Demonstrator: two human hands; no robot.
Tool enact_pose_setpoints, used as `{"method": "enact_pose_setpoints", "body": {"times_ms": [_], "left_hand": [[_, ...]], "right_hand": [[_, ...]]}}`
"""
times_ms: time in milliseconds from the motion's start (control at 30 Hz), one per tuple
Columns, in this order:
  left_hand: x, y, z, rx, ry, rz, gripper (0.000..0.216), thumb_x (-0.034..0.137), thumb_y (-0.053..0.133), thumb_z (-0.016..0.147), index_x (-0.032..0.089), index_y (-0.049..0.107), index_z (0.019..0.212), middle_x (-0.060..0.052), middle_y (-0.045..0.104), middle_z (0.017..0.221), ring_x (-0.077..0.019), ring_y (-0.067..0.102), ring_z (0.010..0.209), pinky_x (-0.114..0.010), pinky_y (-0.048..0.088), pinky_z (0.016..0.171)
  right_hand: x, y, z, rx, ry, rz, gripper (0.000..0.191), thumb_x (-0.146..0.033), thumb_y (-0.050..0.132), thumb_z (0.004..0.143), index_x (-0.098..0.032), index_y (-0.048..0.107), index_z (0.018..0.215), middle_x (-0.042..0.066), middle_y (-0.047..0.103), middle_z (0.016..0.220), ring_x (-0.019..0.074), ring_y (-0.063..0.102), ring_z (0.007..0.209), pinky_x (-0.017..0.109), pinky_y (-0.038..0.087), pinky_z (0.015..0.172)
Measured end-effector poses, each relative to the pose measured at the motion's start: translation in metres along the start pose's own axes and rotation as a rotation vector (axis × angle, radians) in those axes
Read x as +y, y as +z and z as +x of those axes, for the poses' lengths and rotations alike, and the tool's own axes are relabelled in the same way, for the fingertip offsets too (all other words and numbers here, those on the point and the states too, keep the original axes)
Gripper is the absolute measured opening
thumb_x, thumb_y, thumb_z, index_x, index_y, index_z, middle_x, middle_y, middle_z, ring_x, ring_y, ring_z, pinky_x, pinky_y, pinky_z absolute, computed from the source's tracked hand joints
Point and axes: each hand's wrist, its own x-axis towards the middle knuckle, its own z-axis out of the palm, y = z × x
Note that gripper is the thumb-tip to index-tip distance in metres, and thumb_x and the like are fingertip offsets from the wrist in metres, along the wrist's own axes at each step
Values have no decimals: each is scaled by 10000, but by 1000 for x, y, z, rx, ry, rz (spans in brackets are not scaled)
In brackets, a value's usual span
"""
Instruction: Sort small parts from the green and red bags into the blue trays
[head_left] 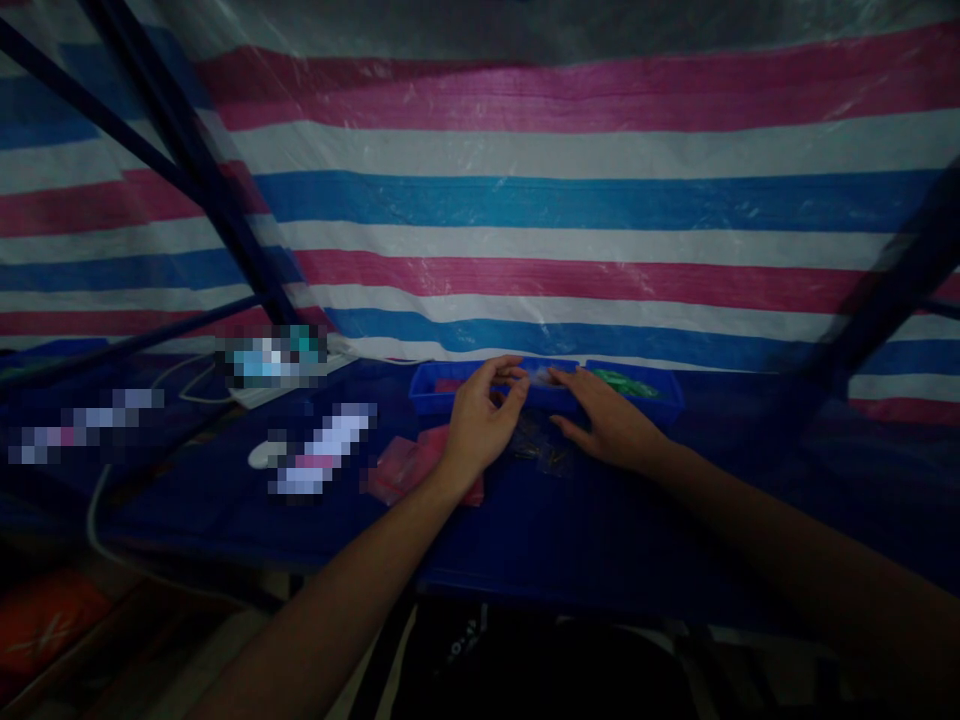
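Observation:
My left hand (486, 412) is at the front of the blue bins, its fingers curled and the thumb tip close to the fingertips. Whatever it may be pinching is too small and dark to make out. My right hand (611, 415) reaches over the middle blue bin (553, 364), thumb spread from the fingers, fingertips at some clear plastic (540, 377). Below and between the hands, small clear bags (536, 452) with dark little pieces lie on the blue table (585, 540). Pink-red plastic bags (409, 465) lie beside my left wrist, partly covered by it.
The right bin (671, 395) holds green packets (624, 383); the left bin (424, 385) holds something reddish. Further left are a white round object (268, 455), blurred-out items and a white cable (94, 510). Blue metal posts (240, 250) and a striped sheet (525, 200) stand behind.

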Motion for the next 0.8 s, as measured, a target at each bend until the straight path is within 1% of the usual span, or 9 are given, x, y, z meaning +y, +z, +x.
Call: {"method": "enact_pose_setpoints", "body": {"times_ms": [100, 200, 267, 333, 467, 567, 633, 733, 800], "left_hand": [[1, -1, 0, 6, 5, 13, 279, 301, 597, 985, 219, 612, 1251, -87, 706, 1135, -201, 676, 1028, -361, 550, 893], [4, -2, 0, 5, 16, 29, 281, 294, 590, 988, 209, 609, 1255, -87, 706, 1131, -197, 677, 1017, -360, 551, 893], [5, -3, -1, -10, 26, 47, 288, 288, 589, 987, 203, 605, 1262, -88, 705, 1131, -197, 676, 1011, -354, 552, 880], [7, -3, -1, -29, 38, 73, 298, 279, 592, 984, 201, 601, 1270, -89, 703, 1135, -198, 674, 1015, -349, 550, 871], [11, -3, -3, -59, 55, 125, 316, 262, 587, 982, 205, 589, 1293, -85, 705, 1141, -203, 675, 1024, -349, 547, 863], [12, -3, -4, -79, 66, 171, 303, 255, 587, 977, 210, 601, 1276, -80, 713, 1121, -207, 680, 1010, -353, 552, 852], [13, -2, -4, -110, 65, 189, 293, 258, 593, 971, 214, 611, 1260, -75, 720, 1105, -209, 686, 993, -359, 558, 853], [12, 0, -7, -210, 90, 205, 272, 263, 592, 969, 222, 629, 1236, -71, 725, 1118, -213, 688, 1008, -381, 558, 896], [10, 1, -8, -276, 141, 231, 276, 267, 609, 959, 222, 642, 1229, -79, 719, 1165, -228, 673, 1079, -418, 535, 967]], "right_hand": [[-10, -8, 0, -12, -33, 18, 553, -317, 611, 944, -249, 473, 1475, 119, 590, 1425, 308, 524, 1354, 576, 379, 1177], [-21, -13, -3, -151, -107, 74, 462, -418, 681, 901, -261, 617, 1330, 104, 676, 1264, 307, 607, 1212, 553, 474, 1074], [-27, -13, -7, -223, -115, 85, 499, -486, 720, 859, -247, 647, 1290, 117, 685, 1211, 308, 628, 1143, 532, 511, 1013], [-31, -11, -11, -246, -89, 73, 513, -513, 718, 854, -229, 654, 1277, 127, 687, 1169, 307, 633, 1107, 520, 524, 983], [-32, -7, -15, -269, -75, 41, 411, -449, 656, 920, -214, 657, 1258, 122, 695, 1121, 289, 640, 1074, 492, 537, 958], [-29, -6, -15, -265, -88, 17, 300, -297, 624, 938, -227, 671, 1226, 108, 713, 1104, 271, 658, 1060, 462, 547, 943], [-25, -6, -15, -256, -65, 6, 280, -224, 597, 936, -234, 681, 1202, 101, 729, 1091, 265, 676, 1037, 448, 552, 927], [-22, -8, -15, -192, 48, 47, 251, -218, 570, 950, -245, 685, 1172, 80, 748, 1077, 257, 704, 989, 433, 564, 888], [-20, -9, -14, -85, 161, 123, 219, -241, 585, 952, -256, 688, 1145, 55, 757, 1072, 247, 720, 965, 424, 568, 874]]}}
